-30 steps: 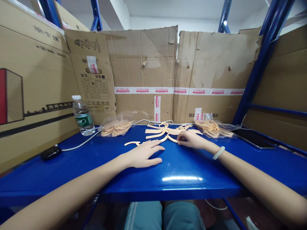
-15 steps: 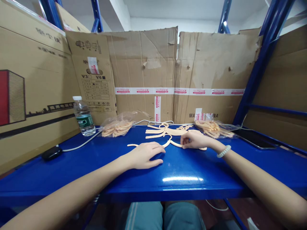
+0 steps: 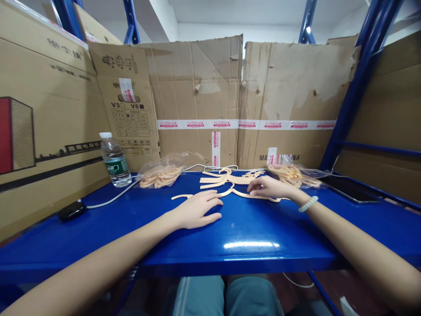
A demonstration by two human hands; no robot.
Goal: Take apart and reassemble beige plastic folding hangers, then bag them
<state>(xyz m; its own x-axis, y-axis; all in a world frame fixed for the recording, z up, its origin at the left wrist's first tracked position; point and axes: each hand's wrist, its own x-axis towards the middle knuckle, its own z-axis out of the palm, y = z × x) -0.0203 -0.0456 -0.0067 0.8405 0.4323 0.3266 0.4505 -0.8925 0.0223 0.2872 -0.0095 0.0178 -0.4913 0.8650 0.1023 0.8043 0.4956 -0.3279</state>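
Note:
A peach-coloured plastic clothes hanger (image 3: 241,193) lies flat on the blue shelf top (image 3: 250,228), its hook pointing away from me. My left hand (image 3: 199,210) rests across the hanger's left arm with fingers stretched out and thumb apart, hiding part of that arm. Just over the right arm hovers my right hand (image 3: 268,187). Its fingers are loosely bent and spread, with nothing seen between them. Behind the hanger lies a stack of similar hangers (image 3: 213,180). Some small peach pieces (image 3: 255,174) sit at the right of the stack, partly behind my right hand.
Clear bags of peach pieces lie at left (image 3: 161,175) and right (image 3: 292,174). A water bottle (image 3: 115,160) stands back left, with a black mouse-like object (image 3: 71,210) and white cable before it. A phone (image 3: 350,189) lies at right. Cardboard sheets (image 3: 197,96) wall the back.
My right hand has let go of the hanger's right arm and risen slightly, its fingers loosening. My left hand has shifted slightly left. The hanger's arms sit a little differently.

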